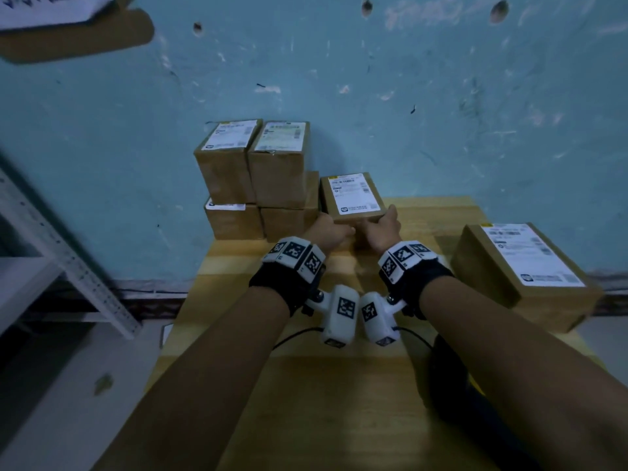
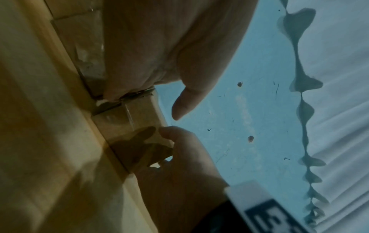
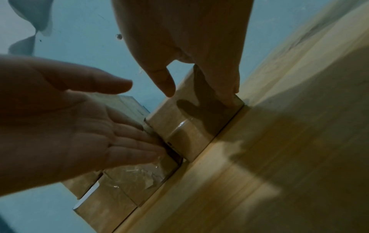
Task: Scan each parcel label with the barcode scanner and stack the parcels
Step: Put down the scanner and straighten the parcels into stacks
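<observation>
A small brown cardboard parcel [image 1: 351, 198], taped and bearing a white printed label, sits on a pale wooden table [image 1: 306, 385] beside four stacked boxes [image 1: 258, 178] against a scuffed blue wall [image 1: 373, 96]. The left hand [image 1: 331, 231] and right hand [image 1: 380, 229] press flat, straight fingers against its near side, thumbs raised.

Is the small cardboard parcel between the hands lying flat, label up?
Yes: the small brown cardboard parcel sits flat on the wooden table, white label facing up.

Both hands [image 1: 356, 231] forward, fingers straight
</observation>
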A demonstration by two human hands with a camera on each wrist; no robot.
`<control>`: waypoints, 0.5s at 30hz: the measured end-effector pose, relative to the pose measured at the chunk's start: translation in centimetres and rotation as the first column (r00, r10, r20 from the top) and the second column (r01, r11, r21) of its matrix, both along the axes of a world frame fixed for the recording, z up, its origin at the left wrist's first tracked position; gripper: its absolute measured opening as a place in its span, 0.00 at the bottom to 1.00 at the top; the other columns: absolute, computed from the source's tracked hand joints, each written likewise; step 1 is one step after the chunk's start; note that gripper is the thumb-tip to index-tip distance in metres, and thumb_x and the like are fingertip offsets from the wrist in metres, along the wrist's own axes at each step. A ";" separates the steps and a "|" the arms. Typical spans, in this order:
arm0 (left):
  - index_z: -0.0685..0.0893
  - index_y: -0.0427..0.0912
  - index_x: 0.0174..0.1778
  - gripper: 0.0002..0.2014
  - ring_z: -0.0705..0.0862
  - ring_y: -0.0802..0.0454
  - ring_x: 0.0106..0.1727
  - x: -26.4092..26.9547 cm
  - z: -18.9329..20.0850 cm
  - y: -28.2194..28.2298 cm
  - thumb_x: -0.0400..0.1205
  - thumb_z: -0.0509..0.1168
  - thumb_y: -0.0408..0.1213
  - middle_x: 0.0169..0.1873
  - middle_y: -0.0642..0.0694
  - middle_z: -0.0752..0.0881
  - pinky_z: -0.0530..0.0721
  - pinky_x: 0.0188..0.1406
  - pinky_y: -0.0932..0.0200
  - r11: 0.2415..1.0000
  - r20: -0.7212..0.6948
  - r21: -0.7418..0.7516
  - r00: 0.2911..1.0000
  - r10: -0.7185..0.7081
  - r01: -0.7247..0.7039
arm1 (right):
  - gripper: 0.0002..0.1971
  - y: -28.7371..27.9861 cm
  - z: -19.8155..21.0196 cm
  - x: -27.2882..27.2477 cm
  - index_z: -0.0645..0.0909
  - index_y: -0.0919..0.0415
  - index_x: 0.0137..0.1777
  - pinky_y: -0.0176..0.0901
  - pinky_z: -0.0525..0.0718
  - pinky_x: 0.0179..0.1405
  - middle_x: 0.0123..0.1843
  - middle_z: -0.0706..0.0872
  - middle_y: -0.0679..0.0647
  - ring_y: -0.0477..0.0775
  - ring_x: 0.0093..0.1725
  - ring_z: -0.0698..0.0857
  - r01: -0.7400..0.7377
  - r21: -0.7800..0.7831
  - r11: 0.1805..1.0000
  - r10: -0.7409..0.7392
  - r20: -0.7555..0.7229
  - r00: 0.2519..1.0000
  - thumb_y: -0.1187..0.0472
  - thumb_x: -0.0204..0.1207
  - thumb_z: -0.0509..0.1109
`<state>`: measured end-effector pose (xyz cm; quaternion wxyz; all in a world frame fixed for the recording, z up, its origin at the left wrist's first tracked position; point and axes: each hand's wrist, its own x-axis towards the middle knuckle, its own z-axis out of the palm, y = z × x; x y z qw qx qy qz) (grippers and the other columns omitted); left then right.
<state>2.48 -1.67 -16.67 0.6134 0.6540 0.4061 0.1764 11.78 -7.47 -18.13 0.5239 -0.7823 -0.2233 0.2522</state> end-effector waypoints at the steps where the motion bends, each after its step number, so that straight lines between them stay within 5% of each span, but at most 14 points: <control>1: 0.74 0.25 0.68 0.24 0.78 0.37 0.68 -0.4 0.0 -0.1 0.75 0.66 0.25 0.66 0.32 0.80 0.72 0.74 0.40 1.000 -0.007 -0.003 1.000 -0.022 0.022 | 0.42 0.0 0.0 -0.1 0.44 0.63 0.83 0.50 0.66 0.74 0.82 0.58 0.64 0.65 0.79 0.64 0.005 -0.007 1.000 -0.006 -0.014 1.000 0.60 0.77 0.68; 4: 0.79 0.24 0.59 0.32 0.82 0.38 0.59 -0.9 -0.7 0.2 0.59 0.73 0.34 0.56 0.35 0.83 0.79 0.65 0.46 1.000 -0.046 0.005 0.999 -0.019 0.019 | 0.43 -0.2 -0.2 -0.4 0.47 0.61 0.83 0.51 0.68 0.74 0.79 0.64 0.64 0.66 0.76 0.68 0.011 -0.019 1.000 -0.013 -0.082 0.997 0.62 0.74 0.70; 7: 0.79 0.24 0.52 0.22 0.80 0.41 0.53 -1.0 -0.7 0.4 0.63 0.70 0.30 0.50 0.33 0.82 0.74 0.51 0.51 1.000 -0.043 -0.030 0.999 0.003 -0.004 | 0.43 -0.1 0.1 -0.9 0.48 0.60 0.82 0.55 0.70 0.75 0.77 0.68 0.64 0.66 0.74 0.70 -0.004 -0.004 1.000 0.004 -0.134 0.991 0.62 0.72 0.70; 9: 0.77 0.21 0.61 0.33 0.81 0.40 0.54 -0.4 -1.8 1.3 0.60 0.70 0.32 0.56 0.29 0.82 0.75 0.52 0.50 1.000 -0.044 -0.027 0.999 0.003 -0.004 | 0.42 0.1 0.4 -1.0 0.49 0.61 0.81 0.57 0.70 0.75 0.76 0.69 0.65 0.66 0.74 0.71 -0.009 0.006 1.000 0.010 -0.157 0.988 0.63 0.71 0.70; 12: 0.76 0.23 0.65 0.42 0.82 0.37 0.61 0.1 -2.2 1.8 0.53 0.72 0.37 0.61 0.29 0.82 0.79 0.66 0.43 0.998 -0.041 -0.055 0.999 0.013 -0.015 | 0.41 0.6 0.5 -1.1 0.50 0.62 0.81 0.58 0.70 0.75 0.75 0.70 0.66 0.66 0.73 0.71 -0.019 0.007 1.000 0.020 -0.161 0.987 0.64 0.72 0.69; 15: 0.81 0.28 0.45 0.05 0.79 0.45 0.49 -1.0 0.6 -0.8 0.77 0.64 0.26 0.41 0.39 0.81 0.76 0.56 0.51 0.995 -0.034 -0.095 0.999 -0.004 0.001 | 0.39 1.1 0.4 -0.9 0.53 0.64 0.80 0.55 0.73 0.72 0.73 0.72 0.67 0.66 0.72 0.73 -0.005 0.002 1.000 0.005 -0.152 0.988 0.66 0.70 0.68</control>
